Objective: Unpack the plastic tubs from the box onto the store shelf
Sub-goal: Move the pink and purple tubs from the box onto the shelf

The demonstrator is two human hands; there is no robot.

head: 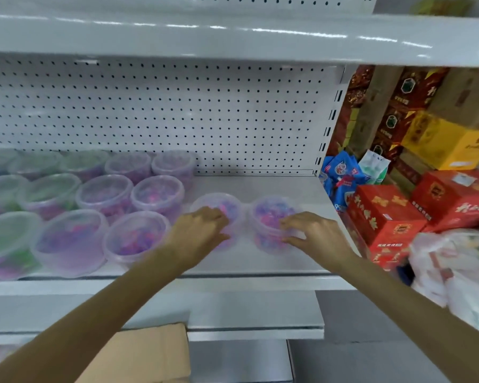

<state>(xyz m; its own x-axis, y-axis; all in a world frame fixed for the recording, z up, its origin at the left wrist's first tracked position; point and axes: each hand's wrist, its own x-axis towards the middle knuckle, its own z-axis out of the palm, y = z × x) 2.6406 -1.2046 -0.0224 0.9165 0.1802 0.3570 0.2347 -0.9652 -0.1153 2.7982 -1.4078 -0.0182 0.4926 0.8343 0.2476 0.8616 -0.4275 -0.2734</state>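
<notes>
Left hand (202, 228) and right hand (309, 230) each loosely grip a tub (224, 208) on the shelf (288, 186).

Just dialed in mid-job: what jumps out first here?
Both hands, left hand and right hand, each rest on a clear tub of purple bits on the white shelf. Rows of tubs fill its left; red cartons crowd the right.

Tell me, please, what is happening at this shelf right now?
A person is stocking clear plastic tubs of coloured pieces. The left hand rests on one tub and the right hand on the tub beside it, both on the white shelf, right of the tubs already in rows. A cardboard box flap shows below.
</notes>
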